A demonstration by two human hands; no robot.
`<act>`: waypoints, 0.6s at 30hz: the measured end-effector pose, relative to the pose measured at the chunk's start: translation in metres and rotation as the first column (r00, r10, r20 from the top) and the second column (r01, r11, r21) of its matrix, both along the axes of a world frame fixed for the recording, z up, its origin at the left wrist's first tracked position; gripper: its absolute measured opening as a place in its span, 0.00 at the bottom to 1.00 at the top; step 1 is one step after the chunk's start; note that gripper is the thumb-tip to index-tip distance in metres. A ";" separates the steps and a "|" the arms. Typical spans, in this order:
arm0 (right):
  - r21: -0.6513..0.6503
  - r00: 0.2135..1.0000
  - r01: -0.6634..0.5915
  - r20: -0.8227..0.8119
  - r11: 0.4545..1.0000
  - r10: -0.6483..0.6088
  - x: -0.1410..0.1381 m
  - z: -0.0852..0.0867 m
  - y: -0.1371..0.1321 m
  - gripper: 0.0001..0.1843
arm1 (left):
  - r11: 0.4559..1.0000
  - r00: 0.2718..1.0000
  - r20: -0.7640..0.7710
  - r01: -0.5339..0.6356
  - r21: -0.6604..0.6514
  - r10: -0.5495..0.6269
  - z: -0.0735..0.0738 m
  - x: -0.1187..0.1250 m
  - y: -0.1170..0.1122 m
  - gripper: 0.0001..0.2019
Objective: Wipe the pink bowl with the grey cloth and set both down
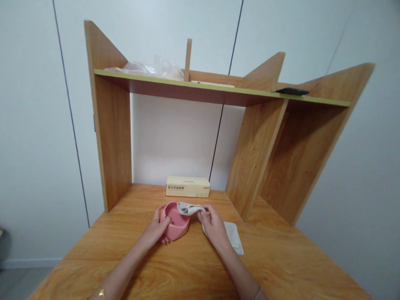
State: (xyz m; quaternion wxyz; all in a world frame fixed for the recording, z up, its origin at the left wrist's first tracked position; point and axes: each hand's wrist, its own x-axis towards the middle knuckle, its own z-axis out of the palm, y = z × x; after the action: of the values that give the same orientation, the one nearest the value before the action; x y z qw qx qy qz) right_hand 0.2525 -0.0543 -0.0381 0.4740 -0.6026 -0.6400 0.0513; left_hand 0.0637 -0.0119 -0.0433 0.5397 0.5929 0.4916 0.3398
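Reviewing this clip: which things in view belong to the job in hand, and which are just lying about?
In use:
Pink bowl, held in the left hand
Grey cloth, held in the right hand

Lying about:
Cream box
Clear plastic bag, dark flat item, both on the shelf

Pink bowl (178, 232): glossy, faceted outer wall, deep hollow, opening upward; contact with desk (182, 276) unclear. Light-grey cloth (188, 209): pinched, bunched, folded end over bowl's right far rim. More grey cloth (235, 239) spread flat on desk, right of bowl; join between parts hidden.
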 end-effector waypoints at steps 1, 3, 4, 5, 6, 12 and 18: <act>-0.008 0.999 -0.038 -0.015 0.999 0.038 -0.002 -0.003 0.000 0.13 | 1.000 1.000 -0.010 -0.003 0.008 0.003 0.001 0.000 -0.001 0.26; -0.017 0.995 -0.085 -0.045 0.996 0.084 -0.005 -0.005 -0.001 0.12 | 1.000 1.000 -0.023 -0.007 0.022 0.007 0.003 0.000 -0.002 0.26; -0.017 0.994 -0.087 -0.065 0.996 0.086 -0.007 -0.006 -0.001 0.12 | 1.000 1.000 -0.028 -0.003 0.030 0.004 0.004 0.000 -0.003 0.26; -0.011 0.993 -0.073 -0.093 0.997 0.072 -0.007 -0.006 -0.001 0.12 | 0.999 0.999 -0.034 0.003 0.044 -0.002 0.004 0.000 -0.005 0.26; 0.003 0.991 -0.047 -0.129 0.999 0.047 -0.008 -0.006 -0.002 0.13 | 0.998 0.999 -0.042 0.013 0.063 -0.011 0.004 0.001 -0.006 0.26; 0.080 0.983 -0.026 -0.181 0.996 0.041 -0.011 -0.003 -0.006 0.11 | 0.973 0.997 -0.073 0.055 0.224 -0.039 0.002 0.004 -0.013 0.26; 0.023 0.998 -0.059 -0.026 0.998 0.060 -0.012 -0.005 -0.007 0.13 | 0.847 0.991 -0.100 -0.026 0.532 0.094 0.003 0.006 -0.013 0.23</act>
State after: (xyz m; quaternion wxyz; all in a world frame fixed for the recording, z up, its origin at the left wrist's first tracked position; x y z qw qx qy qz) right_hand 0.2408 -0.0612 -0.0428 0.4876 -0.5771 -0.6518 0.0665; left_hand 0.0692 -0.0248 -0.0399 0.3138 0.7224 0.4294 0.4419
